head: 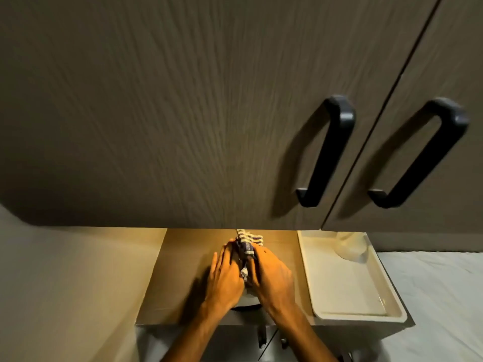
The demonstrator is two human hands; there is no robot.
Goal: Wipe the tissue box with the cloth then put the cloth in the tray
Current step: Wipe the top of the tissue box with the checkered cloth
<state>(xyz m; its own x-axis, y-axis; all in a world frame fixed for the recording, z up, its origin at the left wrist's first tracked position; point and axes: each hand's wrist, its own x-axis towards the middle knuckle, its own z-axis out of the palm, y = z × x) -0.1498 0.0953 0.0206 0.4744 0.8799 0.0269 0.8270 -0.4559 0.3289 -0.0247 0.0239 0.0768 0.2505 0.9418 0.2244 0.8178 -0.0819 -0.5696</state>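
Note:
A checked blue and white cloth (247, 245) lies bunched between my two hands on the wooden counter. My left hand (226, 278) presses against its left side, and my right hand (271, 278) grips it from the right with fingers over the fabric. Under my wrists a pale rounded object with a dark base (248, 300) shows; whether it is the tissue box is unclear, as my hands hide most of it. A white tray (326, 283) sits to the right of my hands.
Dark wooden upper cabinet doors with two black handles (329, 150) hang low over the counter (183, 270) and hide its back. A translucent rounded container (351, 246) stands in the tray's far corner. A lower cabinet front shows beneath the counter edge.

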